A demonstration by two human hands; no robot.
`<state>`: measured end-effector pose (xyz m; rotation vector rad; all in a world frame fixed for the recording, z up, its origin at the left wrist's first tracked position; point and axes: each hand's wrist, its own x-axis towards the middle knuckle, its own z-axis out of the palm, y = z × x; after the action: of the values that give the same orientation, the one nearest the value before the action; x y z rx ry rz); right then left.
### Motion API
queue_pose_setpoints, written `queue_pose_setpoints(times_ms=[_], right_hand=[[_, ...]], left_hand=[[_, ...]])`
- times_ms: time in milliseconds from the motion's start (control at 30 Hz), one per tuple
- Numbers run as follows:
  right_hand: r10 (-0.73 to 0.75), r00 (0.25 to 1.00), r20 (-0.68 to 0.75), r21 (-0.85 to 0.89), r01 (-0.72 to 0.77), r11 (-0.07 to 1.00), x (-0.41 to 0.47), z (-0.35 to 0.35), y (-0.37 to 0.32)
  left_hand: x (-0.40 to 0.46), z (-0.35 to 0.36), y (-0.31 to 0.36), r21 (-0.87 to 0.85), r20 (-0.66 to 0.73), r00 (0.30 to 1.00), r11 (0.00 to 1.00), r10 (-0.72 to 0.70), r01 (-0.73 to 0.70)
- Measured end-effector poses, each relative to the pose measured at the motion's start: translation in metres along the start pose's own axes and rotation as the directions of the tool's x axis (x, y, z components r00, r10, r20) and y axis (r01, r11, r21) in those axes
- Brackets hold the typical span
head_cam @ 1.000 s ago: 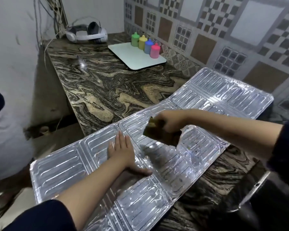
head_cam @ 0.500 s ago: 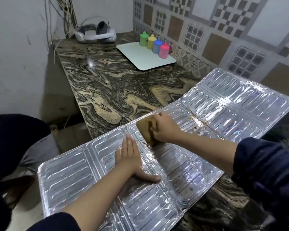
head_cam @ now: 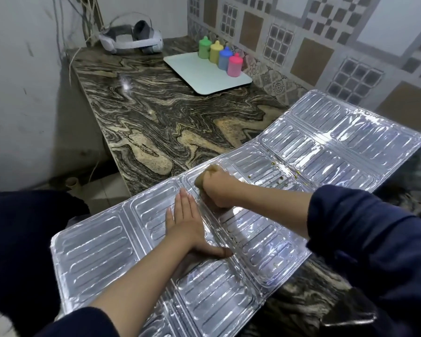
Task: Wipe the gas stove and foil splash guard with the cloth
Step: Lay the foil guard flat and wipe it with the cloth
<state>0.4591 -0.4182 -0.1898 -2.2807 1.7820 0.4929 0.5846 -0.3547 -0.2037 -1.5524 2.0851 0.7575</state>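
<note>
Guard: the foil guard lies flat across the marble counter, its left end jutting past the counter's edge, its right end rising slightly toward the tiled wall.
Right hand: the right hand is clenched around a tan cloth, pressing it onto the guard near its far edge, about the middle of its length.
Cloth: mostly hidden under the fist; only a lump shows at the far-left side of the knuckles.
Left hand: the left hand lies flat and released on the guard, fingers together, thumb spread to the right, just beside the right hand and nearer the viewer.
Spots: small yellowish specks dot the guard just right of the cloth.
Tray: a white tray sits beyond the guard, well apart, against the wall.
Bottles: four bottles, green, yellow, blue and pink, stand in a row on the tray's wall side.
Headset: a white headset rests in the counter's far corner, behind the tray.
Stove: cannot tell where it is.
</note>
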Motion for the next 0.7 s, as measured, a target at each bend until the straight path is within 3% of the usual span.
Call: queue_pose_setpoints(times_ms=[133,300,533,700], right_hand=[[-0.258,0.965,0.052,-0.273,0.263,0.925,-0.049,0.008,0.013],[-0.455,0.862,0.223,-0.326,0.506,0.799,-0.106,0.025,0.036],[-0.529,0.735,0.424,-0.255,0.658,0.709,-0.154,0.026,0.047],[-0.441,0.709,0.55,-0.144,0.601,0.787,-0.17,0.023,0.053]], left_hand=[[-0.001,0.002,-0.002,-0.033,-0.012,1.0,0.999,0.02,-0.02],[-0.002,0.001,-0.003,-0.041,-0.031,0.999,0.999,0.031,-0.032],[-0.006,0.0,-0.003,-0.051,-0.02,0.999,0.997,0.049,-0.05],[-0.006,-0.001,-0.002,-0.03,0.002,1.0,0.999,0.028,-0.028]])
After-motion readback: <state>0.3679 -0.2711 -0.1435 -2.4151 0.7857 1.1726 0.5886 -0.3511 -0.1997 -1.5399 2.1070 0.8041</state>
